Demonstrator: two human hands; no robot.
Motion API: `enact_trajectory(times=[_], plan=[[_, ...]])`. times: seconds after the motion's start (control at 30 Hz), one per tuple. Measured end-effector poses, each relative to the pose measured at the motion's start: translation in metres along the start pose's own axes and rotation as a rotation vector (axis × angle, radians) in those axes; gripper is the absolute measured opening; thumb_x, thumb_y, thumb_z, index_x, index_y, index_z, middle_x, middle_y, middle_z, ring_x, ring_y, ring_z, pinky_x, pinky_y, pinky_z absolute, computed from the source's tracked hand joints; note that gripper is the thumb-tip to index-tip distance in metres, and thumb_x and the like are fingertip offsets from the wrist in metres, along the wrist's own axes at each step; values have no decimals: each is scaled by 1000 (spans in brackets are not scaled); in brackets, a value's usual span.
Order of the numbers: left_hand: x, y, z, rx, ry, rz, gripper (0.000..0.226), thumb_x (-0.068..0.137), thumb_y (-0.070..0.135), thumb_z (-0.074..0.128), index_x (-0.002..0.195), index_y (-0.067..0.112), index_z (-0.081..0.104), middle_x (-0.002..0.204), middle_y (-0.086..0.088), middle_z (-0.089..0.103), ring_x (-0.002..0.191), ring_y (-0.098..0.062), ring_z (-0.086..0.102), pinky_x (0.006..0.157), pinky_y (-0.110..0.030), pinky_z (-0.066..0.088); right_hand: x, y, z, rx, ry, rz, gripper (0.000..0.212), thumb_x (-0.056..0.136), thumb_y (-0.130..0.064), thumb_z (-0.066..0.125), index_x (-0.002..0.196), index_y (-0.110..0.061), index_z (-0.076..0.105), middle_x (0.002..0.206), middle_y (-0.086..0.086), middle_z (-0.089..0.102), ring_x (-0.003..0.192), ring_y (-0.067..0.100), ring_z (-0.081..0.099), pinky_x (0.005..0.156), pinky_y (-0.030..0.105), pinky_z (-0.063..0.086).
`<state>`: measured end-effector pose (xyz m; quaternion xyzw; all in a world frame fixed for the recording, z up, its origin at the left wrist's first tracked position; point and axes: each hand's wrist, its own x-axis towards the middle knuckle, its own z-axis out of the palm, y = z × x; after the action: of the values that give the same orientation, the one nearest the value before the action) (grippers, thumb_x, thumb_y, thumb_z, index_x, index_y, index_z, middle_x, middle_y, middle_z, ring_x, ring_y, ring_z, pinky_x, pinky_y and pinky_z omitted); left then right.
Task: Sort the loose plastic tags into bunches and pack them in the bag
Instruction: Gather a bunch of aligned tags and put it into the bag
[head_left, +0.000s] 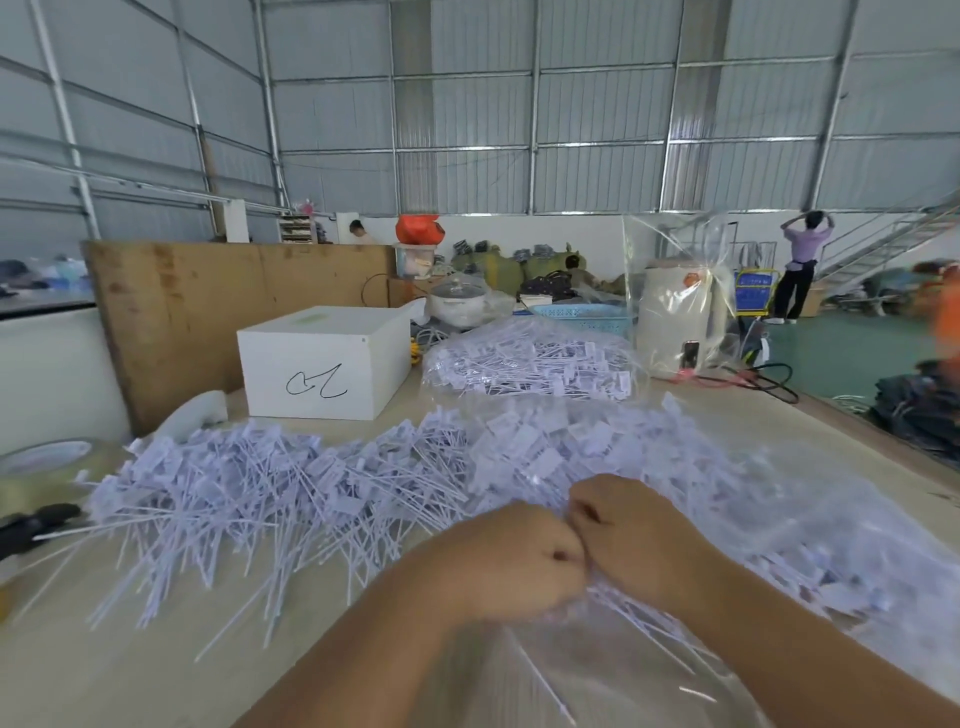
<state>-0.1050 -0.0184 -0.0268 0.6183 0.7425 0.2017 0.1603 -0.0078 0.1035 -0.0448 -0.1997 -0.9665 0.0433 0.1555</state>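
Loose plastic tags sprawl across the counter before a white box. Both hands, left hand and right hand, curl fingers on tags in the clear bag; a filled bag lies beyond.

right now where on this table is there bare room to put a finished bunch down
Bare table shows at the near left, in front of the loose tags. A smaller strip lies between the white box and that pile. The right side is crowded: the clear bag covers it, both hands meeting at its near edge. The filled bag takes the far middle.
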Motion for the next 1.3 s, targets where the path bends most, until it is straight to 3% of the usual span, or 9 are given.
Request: enact_trajectory(times=[0.1, 0.23, 0.33, 0.4, 0.6, 0.87, 1.1, 1.2, 1.3], plan=[[0, -16, -14, -207, 330, -55, 20, 74, 33, 51, 83, 31, 69, 69, 19, 65, 55, 7, 54, 53, -12, 40, -3, 2, 13, -42, 78, 52, 14, 94, -34, 42, 83, -26, 42, 94, -5, 48, 86, 18, 54, 71, 33, 47], [7, -57, -25, 186, 824, -273, 29, 87, 41, 59, 113, 28, 62, 111, 7, 58, 108, -15, 50, 88, -30, 44, -4, 0, 15, -31, 140, 10, 12, 97, -32, 37, 86, -27, 40, 93, -8, 43, 82, 12, 47, 66, 30, 47], [8, -80, -18, 295, 567, -562, 78, 84, 69, 49, 148, 28, 32, 148, -2, 35, 136, -28, 28, 110, -43, 28, -8, -2, 12, -54, 178, -46, 10, 97, -31, 38, 95, -26, 47, 97, -8, 47, 93, 13, 48, 72, 26, 44], [9, -82, -11, 332, 367, -660, 80, 83, 73, 44, 149, 30, 29, 154, -5, 29, 142, -32, 24, 113, -49, 24, -11, -4, 9, -73, 209, -95, 14, 94, -28, 45, 99, -22, 56, 99, -5, 52, 100, 17, 49, 80, 28, 40], [11, -70, -12, 309, 386, -683, 49, 83, 42, 57, 127, 22, 50, 130, -2, 42, 128, -28, 36, 98, -45, 44, -15, -19, 0, 67, 292, -241, 19, 83, -21, 51, 87, -13, 67, 89, 0, 61, 89, 20, 56, 78, 29, 48], [2, -64, -27, 331, 342, -606, 5, 79, 17, 53, 83, 16, 56, 95, -3, 59, 98, -26, 61, 83, -39, 55, 33, -72, -3, 423, 47, -148, 24, 93, -14, 44, 97, -7, 67, 97, 10, 66, 85, 24, 63, 70, 32, 52], [-5, -76, -41, 195, 360, -592, 11, 80, 21, 55, 70, 24, 52, 70, 3, 54, 63, -16, 54, 55, -25, 41, 104, -100, 9, 418, -158, 79, 32, 90, -3, 43, 61, -11, 31, 64, 5, 35, 56, 15, 34, 46, 23, 21], [-10, -87, -46, 193, 592, -652, 10, 80, 30, 56, 84, 23, 61, 89, 0, 58, 85, -21, 59, 64, -28, 46, 122, -103, 22, 400, -231, 125, 34, 90, -4, 46, 61, -13, 31, 63, 3, 35, 54, 13, 32, 46, 22, 22], [-13, -103, -44, 186, 601, -823, 45, 86, 45, 52, 124, 21, 52, 127, -6, 48, 121, -30, 44, 92, -40, 44, 134, -106, 33, 411, -253, 201, 28, 86, -6, 49, 62, -13, 37, 64, 4, 42, 54, 15, 39, 45, 24, 27]])
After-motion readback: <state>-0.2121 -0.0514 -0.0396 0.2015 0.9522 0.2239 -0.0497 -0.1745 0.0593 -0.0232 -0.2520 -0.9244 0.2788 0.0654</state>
